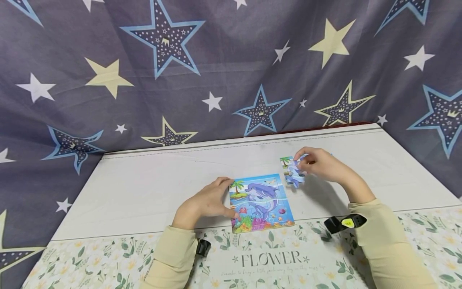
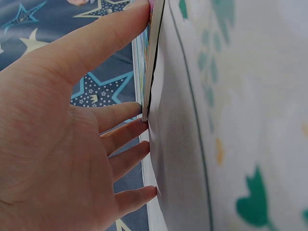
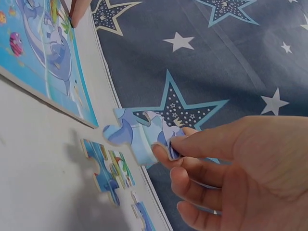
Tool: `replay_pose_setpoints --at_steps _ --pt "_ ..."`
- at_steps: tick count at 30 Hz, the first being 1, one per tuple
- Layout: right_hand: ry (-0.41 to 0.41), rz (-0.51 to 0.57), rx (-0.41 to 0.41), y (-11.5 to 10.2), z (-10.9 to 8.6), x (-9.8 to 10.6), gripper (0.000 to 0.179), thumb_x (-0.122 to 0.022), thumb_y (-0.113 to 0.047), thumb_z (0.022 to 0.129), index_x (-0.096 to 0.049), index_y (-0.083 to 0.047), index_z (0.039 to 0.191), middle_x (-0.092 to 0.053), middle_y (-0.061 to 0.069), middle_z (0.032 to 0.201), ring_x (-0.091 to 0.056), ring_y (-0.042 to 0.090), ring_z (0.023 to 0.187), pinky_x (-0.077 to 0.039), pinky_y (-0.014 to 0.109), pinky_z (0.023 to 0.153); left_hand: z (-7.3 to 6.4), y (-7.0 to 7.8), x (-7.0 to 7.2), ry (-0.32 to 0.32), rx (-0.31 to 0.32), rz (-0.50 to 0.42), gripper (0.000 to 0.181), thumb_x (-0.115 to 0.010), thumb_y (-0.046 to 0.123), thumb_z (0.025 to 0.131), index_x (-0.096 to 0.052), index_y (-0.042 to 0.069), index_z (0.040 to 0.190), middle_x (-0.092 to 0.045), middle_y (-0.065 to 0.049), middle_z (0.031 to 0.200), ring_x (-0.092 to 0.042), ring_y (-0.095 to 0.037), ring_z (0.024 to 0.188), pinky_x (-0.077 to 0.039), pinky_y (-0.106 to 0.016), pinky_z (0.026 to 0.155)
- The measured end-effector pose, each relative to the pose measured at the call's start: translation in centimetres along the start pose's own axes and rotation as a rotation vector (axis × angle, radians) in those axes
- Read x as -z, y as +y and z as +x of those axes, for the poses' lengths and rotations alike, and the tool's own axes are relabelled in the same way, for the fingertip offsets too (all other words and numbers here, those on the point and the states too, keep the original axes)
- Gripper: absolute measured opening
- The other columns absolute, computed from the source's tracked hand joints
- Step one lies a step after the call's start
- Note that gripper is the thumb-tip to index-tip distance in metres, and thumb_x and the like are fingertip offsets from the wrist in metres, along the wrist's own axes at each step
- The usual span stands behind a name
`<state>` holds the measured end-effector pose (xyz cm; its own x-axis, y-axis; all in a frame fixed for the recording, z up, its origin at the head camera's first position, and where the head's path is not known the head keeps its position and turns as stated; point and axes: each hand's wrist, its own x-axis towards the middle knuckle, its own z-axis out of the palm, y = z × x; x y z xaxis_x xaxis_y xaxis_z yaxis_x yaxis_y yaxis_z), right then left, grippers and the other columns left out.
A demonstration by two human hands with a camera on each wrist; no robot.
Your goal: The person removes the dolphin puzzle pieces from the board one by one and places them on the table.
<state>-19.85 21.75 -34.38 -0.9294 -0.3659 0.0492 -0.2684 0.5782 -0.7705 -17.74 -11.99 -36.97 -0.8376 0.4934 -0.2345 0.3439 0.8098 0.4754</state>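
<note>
A dolphin jigsaw board [image 1: 261, 204] lies flat at the middle of the table, its picture facing up. Along its left edge rests my left hand [image 1: 209, 200], thumb on the lower left part and fingertips at the upper left corner. In the left wrist view the fingers are extended against the board's thin edge [image 2: 153, 62]. My right hand [image 1: 321, 162] is raised beyond the board's right side. Between thumb and fingers it pinches a blue and purple puzzle piece [image 3: 132, 137]; whether this is one piece or two overlapping is unclear. Loose puzzle pieces [image 3: 101, 168] lie below it.
The white tabletop [image 1: 155, 188] carries a floral cloth [image 1: 108, 261] with the word FLOWER along the near side. Behind the table hangs a dark curtain [image 1: 223, 60] with stars. Black wrist straps [image 1: 333, 225] sit on both sleeves.
</note>
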Motion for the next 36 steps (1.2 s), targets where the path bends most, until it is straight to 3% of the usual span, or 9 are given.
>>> replay_pose_setpoints --at_steps 13,22,36 --pt "0.043 -0.054 -0.016 1.2 -0.5 1.3 0.018 -0.059 0.003 0.094 -0.062 0.005 0.111 -0.069 0.01 0.082 -0.064 0.021 0.075 -0.053 0.029 0.064 0.0 0.1 0.1 0.0 -0.005 -0.002 0.103 -0.086 0.041 0.073 -0.033 0.005 0.154 -0.031 -0.011 0.157 -0.032 -0.034 0.143 -0.029 -0.05 0.116" --pt "0.066 -0.077 -0.029 2.1 -0.7 1.8 0.017 -0.058 0.003 0.094 -0.062 0.006 0.11 -0.068 0.012 0.084 -0.064 0.022 0.075 -0.049 0.028 0.062 0.0 0.1 0.1 -0.003 -0.006 -0.011 0.103 -0.086 0.041 0.073 -0.033 0.005 0.154 -0.03 -0.011 0.157 -0.031 -0.034 0.143 -0.029 -0.049 0.116" --pt "0.059 -0.119 -0.088 3.7 -0.7 1.9 0.022 -0.062 0.002 0.09 -0.061 0.009 0.111 -0.066 0.013 0.083 -0.058 0.017 0.072 -0.046 0.032 0.062 0.0 0.0 0.0 -0.003 -0.009 0.002 0.102 -0.085 0.041 0.074 -0.033 0.005 0.154 -0.03 -0.011 0.157 -0.032 -0.034 0.143 -0.03 -0.05 0.116"
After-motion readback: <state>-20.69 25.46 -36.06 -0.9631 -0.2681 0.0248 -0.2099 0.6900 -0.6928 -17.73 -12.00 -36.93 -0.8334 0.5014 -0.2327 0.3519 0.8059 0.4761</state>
